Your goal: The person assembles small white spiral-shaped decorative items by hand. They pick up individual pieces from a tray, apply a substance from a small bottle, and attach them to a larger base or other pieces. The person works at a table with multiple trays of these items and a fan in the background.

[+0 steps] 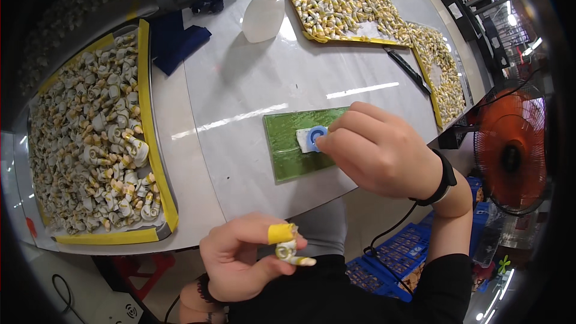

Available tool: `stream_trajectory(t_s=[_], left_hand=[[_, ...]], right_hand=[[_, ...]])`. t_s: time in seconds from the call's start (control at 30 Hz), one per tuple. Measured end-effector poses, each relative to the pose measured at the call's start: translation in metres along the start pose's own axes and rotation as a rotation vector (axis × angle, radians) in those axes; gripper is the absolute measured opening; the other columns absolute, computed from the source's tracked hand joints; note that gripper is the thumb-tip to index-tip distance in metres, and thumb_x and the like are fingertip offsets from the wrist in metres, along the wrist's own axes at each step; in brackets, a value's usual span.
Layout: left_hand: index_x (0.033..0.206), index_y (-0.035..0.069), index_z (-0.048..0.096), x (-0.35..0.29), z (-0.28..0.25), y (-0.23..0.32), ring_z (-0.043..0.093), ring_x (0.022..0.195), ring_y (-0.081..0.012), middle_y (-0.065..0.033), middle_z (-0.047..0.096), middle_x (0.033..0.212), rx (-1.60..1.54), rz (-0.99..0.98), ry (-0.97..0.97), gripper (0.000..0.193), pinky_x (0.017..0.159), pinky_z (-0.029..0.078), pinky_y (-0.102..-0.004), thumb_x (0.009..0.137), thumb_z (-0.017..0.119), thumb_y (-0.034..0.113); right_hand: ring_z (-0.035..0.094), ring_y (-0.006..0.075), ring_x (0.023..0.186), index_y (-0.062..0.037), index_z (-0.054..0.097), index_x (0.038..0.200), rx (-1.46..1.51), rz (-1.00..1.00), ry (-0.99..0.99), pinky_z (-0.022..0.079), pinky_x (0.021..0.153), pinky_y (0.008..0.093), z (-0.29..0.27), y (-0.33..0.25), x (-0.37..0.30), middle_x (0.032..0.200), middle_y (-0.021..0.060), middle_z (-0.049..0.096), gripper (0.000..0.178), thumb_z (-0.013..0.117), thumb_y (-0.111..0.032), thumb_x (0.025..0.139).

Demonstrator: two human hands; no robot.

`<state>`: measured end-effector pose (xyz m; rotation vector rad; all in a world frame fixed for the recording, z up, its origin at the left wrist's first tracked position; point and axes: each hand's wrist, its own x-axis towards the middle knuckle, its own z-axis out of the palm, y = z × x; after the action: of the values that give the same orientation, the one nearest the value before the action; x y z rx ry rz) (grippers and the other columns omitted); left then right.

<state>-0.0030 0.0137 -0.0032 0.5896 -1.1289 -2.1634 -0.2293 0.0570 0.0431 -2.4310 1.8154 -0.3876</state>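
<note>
My left hand (pixel 237 258) is closed near the table's front edge, pinching a small rolled white-and-yellow piece with a pale tip (pixel 289 253) between thumb and fingers. Yellow tape (pixel 281 233) wraps one of its fingertips. Over a green rectangular block (pixel 285 162), my right hand (pixel 384 150) is closed, its fingertips on a round blue ring-shaped piece (pixel 315 138). Beneath and beside the ring lies a small white patch (pixel 303 140) on the block. My right fingers partly cover the ring, and what lies under it is hidden.
A yellow-edged tray (pixel 144 120) of similar pieces stands left. Two more filled trays, one with a yellow front rim (pixel 354 39) and one yellow-sided (pixel 433 99), lie far right near a black cutter (pixel 408 71). A white squeeze bottle (pixel 264 15), blue cloth (pixel 180 48) and orange fan (pixel 510 144) surround.
</note>
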Motion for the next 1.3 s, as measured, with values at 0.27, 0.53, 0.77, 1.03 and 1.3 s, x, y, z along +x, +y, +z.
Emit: stream_trajectory(t_s=[0.27,0.53,0.77,1.03,1.3], left_hand=[[0.095,-0.002,0.061,0.004,-0.007,-0.009,0.065,0.077,-0.025,-0.0149,0.067,0.093,0.324,0.437,-0.151,0.032,0.067,0.051,-0.0314,0.069,0.078,0.005],[0.095,-0.004,0.061,0.008,-0.001,-0.01,0.066,0.08,-0.0268,-0.0165,0.066,0.094,0.219,0.397,-0.165,0.031,0.07,0.053,-0.0344,0.069,0.078,0.002],[0.089,-0.002,0.067,0.01,0.001,-0.005,0.064,0.083,-0.0276,-0.0142,0.066,0.091,0.264,0.388,-0.248,0.026,0.07,0.053,-0.0343,0.067,0.079,0.003],[0.086,-0.001,0.066,0.01,0.002,0.004,0.064,0.082,-0.0261,-0.0104,0.067,0.086,0.388,0.396,-0.226,0.028,0.07,0.053,-0.033,0.064,0.081,0.006],[0.087,0.001,0.064,0.018,0.006,0.005,0.064,0.081,-0.0249,-0.01,0.067,0.09,0.518,0.411,-0.206,0.028,0.069,0.052,-0.0316,0.066,0.08,0.008]], right_hand=[[0.061,0.0211,0.058,-0.0019,0.067,0.08,0.647,0.158,0.324,0.049,0.051,0.0269,-0.007,-0.034,-0.011,0.072,0.0085,0.064,0.017,0.07,0.005,0.064],[0.06,0.0211,0.058,0.0025,0.065,0.084,0.892,0.042,0.467,0.048,0.049,0.0269,0.009,-0.049,-0.016,0.075,0.0116,0.064,0.016,0.069,0.007,0.069],[0.06,0.0227,0.059,0.0055,0.061,0.08,0.922,-0.027,0.441,0.047,0.049,0.0274,0.011,-0.05,-0.017,0.077,0.0149,0.063,0.009,0.066,0.006,0.073],[0.06,0.0228,0.058,0.0057,0.059,0.076,0.932,-0.035,0.402,0.048,0.049,0.0277,0.007,-0.049,-0.015,0.076,0.0157,0.062,0.007,0.066,0.005,0.074],[0.059,0.0218,0.058,0.007,0.062,0.081,0.717,-0.052,0.509,0.048,0.05,0.0273,0.011,-0.048,-0.018,0.075,0.0141,0.062,0.011,0.066,0.007,0.072]])
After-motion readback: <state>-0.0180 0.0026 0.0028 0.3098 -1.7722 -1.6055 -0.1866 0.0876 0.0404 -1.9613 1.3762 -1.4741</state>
